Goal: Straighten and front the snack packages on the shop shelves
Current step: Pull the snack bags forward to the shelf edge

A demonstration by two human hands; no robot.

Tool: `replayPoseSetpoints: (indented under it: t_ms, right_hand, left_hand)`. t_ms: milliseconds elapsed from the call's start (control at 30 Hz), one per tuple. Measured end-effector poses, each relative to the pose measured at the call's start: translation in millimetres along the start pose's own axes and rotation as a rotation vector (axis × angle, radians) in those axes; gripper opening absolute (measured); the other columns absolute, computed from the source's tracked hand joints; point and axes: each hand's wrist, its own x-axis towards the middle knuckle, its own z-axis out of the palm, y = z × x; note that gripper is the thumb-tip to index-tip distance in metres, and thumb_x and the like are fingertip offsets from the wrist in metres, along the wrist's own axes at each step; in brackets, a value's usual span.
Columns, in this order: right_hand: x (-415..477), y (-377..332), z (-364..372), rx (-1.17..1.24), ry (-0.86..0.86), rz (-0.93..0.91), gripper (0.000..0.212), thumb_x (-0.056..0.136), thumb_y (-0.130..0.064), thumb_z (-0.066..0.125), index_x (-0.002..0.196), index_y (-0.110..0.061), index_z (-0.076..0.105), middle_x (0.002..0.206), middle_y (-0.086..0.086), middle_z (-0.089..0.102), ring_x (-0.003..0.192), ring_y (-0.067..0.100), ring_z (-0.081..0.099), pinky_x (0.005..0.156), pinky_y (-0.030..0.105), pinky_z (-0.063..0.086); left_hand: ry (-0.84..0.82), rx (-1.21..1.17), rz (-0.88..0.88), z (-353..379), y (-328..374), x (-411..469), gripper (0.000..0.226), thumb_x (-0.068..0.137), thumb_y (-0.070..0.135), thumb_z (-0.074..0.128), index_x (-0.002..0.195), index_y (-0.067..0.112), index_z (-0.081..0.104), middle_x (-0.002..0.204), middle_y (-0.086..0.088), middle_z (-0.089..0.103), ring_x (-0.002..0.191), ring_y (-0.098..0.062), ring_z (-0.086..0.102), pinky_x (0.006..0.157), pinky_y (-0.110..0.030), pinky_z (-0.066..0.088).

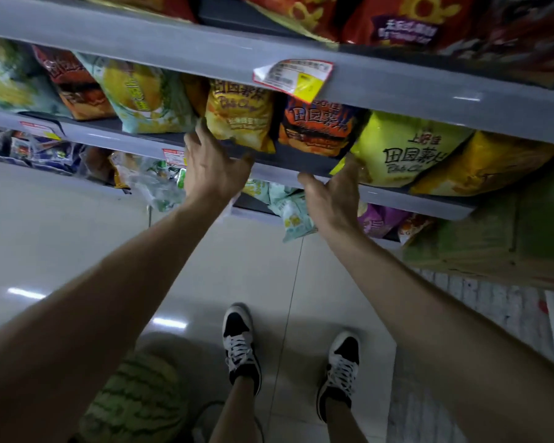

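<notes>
- The yellow bag (239, 119) is being kept on the middle shelf (397, 195), just left of the orange bag (317, 129). The lime bag (406, 148) is being kept just right of the orange bag.
- The left grip (213, 169) is being held spread below and left of the orange bag. Its fingers are being laid fairly straight against the yellow bag's left edge and nothing is being clasped, probably to square that bag from the side.
- The right grip (333, 195) is being held wide open below the orange bag, thumb apart. Its fingertips are being set at the lime bag's lower corner, which is jutting over the shelf lip, likely to line it up.
- All three printed fronts are being turned toward the aisle, with long axes standing bottom to top.
</notes>
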Motion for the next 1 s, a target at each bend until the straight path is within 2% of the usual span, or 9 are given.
replayPoseSetpoints:
  t_ms: [133,300,367,433,533,633,700,833,1000]
  right_hand:
    - [19.9,-20.0,26.8,0.159,0.124,0.075,0.114,0.060,-0.037,0.075,0.160,-0.011,0.026,0.152,0.010,0.050,0.135,0.032,0.052,0.110,0.046,0.046]
    - [29.1,-25.2,43.0,0.249,0.219,0.035,0.118,0.061,-0.036,0.086,0.159,-0.007,0.027,0.151,0.013,0.049,0.137,0.030,0.050,0.113,0.046,0.044]
    - [31.8,-23.8,44.1,0.203,0.247,0.045,0.123,0.064,-0.039,0.092,0.161,-0.007,0.024,0.153,0.014,0.044,0.142,0.028,0.043,0.117,0.040,0.038]
    - [39.0,-20.0,44.7,0.133,0.242,0.082,0.119,0.070,-0.039,0.094,0.162,-0.012,0.024,0.150,0.015,0.039,0.142,0.030,0.038,0.112,0.036,0.037]
    - [47.9,-19.0,48.7,0.110,0.258,0.100,0.114,0.067,-0.046,0.093,0.156,-0.013,0.031,0.142,0.015,0.039,0.136,0.035,0.040,0.112,0.046,0.041]
    - [49.9,-22.4,56.4,0.163,0.335,0.114,0.119,0.049,-0.062,0.087,0.146,-0.010,0.039,0.137,0.014,0.045,0.131,0.035,0.047,0.108,0.051,0.045]
    - [51.9,-21.9,59.1,0.229,0.370,0.110,0.118,0.043,-0.063,0.083,0.140,-0.009,0.042,0.137,0.012,0.051,0.129,0.034,0.052,0.106,0.047,0.047]
    - [49.6,-18.7,55.4,0.307,0.328,0.111,0.093,0.065,-0.034,0.097,0.138,-0.006,0.047,0.133,0.006,0.062,0.115,0.023,0.062,0.098,0.034,0.051]
    - [47.8,-5.2,40.3,0.236,0.249,0.012,0.083,0.072,-0.027,0.095,0.138,-0.008,0.048,0.118,-0.007,0.064,0.094,0.006,0.063,0.079,0.011,0.046]
  left_hand:
    - [0.039,-0.129,0.024,-2.5,5.6,34.7,0.120,0.080,0.047,0.085,0.165,0.004,0.012,0.157,-0.021,0.032,0.150,-0.040,0.030,0.124,-0.044,0.026]
    - [0.003,-0.206,-0.009,10.8,9.4,61.4,0.131,0.071,0.053,0.090,0.165,0.006,0.011,0.158,-0.018,0.034,0.151,-0.037,0.031,0.125,-0.044,0.027]
    - [0.007,-0.221,-0.013,15.3,10.6,67.3,0.132,0.069,0.054,0.090,0.165,0.007,0.012,0.158,-0.016,0.035,0.150,-0.036,0.031,0.124,-0.045,0.029]
    - [0.012,-0.221,-0.017,19.2,10.8,73.6,0.133,0.066,0.055,0.091,0.164,0.008,0.014,0.159,-0.016,0.036,0.150,-0.036,0.032,0.123,-0.045,0.031]
    - [0.013,-0.223,-0.018,22.5,12.4,81.0,0.131,0.061,0.058,0.091,0.160,0.009,0.022,0.157,-0.015,0.039,0.147,-0.036,0.036,0.121,-0.050,0.033]
    - [0.024,-0.208,-0.023,22.8,14.5,82.8,0.117,0.064,0.054,0.092,0.152,0.009,0.032,0.151,-0.011,0.045,0.142,-0.035,0.040,0.116,-0.052,0.038]
    - [0.072,-0.217,-0.019,22.7,12.6,80.3,0.106,0.065,0.048,0.094,0.146,0.009,0.038,0.145,-0.011,0.050,0.136,-0.035,0.043,0.110,-0.052,0.043]
    - [0.210,-0.281,0.007,22.1,2.0,60.0,0.092,0.062,0.042,0.092,0.133,0.007,0.046,0.132,-0.012,0.056,0.126,-0.037,0.047,0.100,-0.047,0.046]
    - [0.343,-0.335,0.033,22.1,-14.0,27.6,0.086,0.057,0.047,0.088,0.126,0.011,0.050,0.123,-0.005,0.056,0.120,-0.031,0.050,0.087,-0.044,0.049]
